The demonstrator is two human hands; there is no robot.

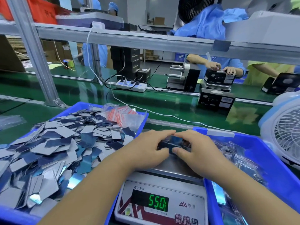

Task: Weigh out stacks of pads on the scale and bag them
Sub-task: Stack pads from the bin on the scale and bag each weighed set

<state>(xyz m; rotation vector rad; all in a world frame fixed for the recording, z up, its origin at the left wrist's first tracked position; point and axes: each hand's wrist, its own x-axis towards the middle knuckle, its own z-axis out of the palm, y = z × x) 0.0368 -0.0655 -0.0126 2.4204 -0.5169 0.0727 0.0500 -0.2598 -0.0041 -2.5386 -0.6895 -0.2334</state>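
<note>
Both hands meet over the scale [162, 198], above the far side of its steel pan. Left hand [146, 150] grips the left end of a small stack of pads [174, 142], fingers curled over the top, thumb underneath at the near edge. Right hand [194, 148] does the same at the right end, fingertips across the top, thumb pressing the near side. The two sets of fingertips nearly touch at the stack's far edge. Stack is dark with a blue sheen on top; whether it sits inside a bag cannot be told, most of it is covered by the fingers. Whether it rests on the pan or is held just above it, also unclear. Scale display [158, 202] shows green digits, reading about 550. To the left, a blue tray [81, 107] heaped with loose pads [53, 143], grey and blue faces mixed, with a bundle of clear zip bags [123, 115] with red strips lying at its far corner. To the right, a second blue tray [253, 140] holds bagged pads [233, 153] in clear plastic. A small white fan [285, 132] stands just beyond that tray on the green belt [170, 104].
</note>
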